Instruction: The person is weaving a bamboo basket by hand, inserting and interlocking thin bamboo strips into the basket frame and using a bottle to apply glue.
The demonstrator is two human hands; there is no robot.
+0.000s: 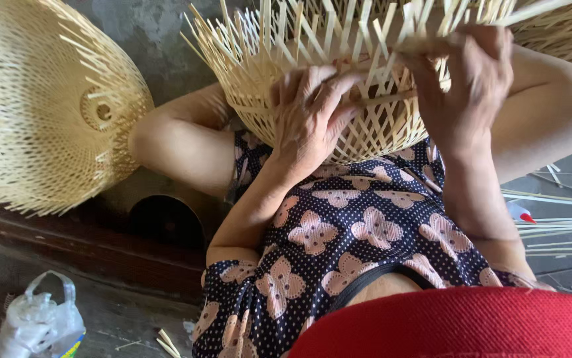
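Bamboo basket [372,126] weaving is mid-rim: our left hand [309,116] presses flat, our right hand [461,83] pinches a strip [382,101], which we judge needs tucking next.

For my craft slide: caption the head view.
Both hands, left hand and right hand, work strips on a half-woven bamboo basket held on the lap.

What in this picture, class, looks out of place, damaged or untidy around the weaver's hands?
Nothing looks damaged. The half-woven basket under the left hand and right hand has loose strip ends bristling from its rim, unfinished rather than broken. Loose bamboo strips lie scattered on the floor, and a crumpled plastic bag sits nearby.
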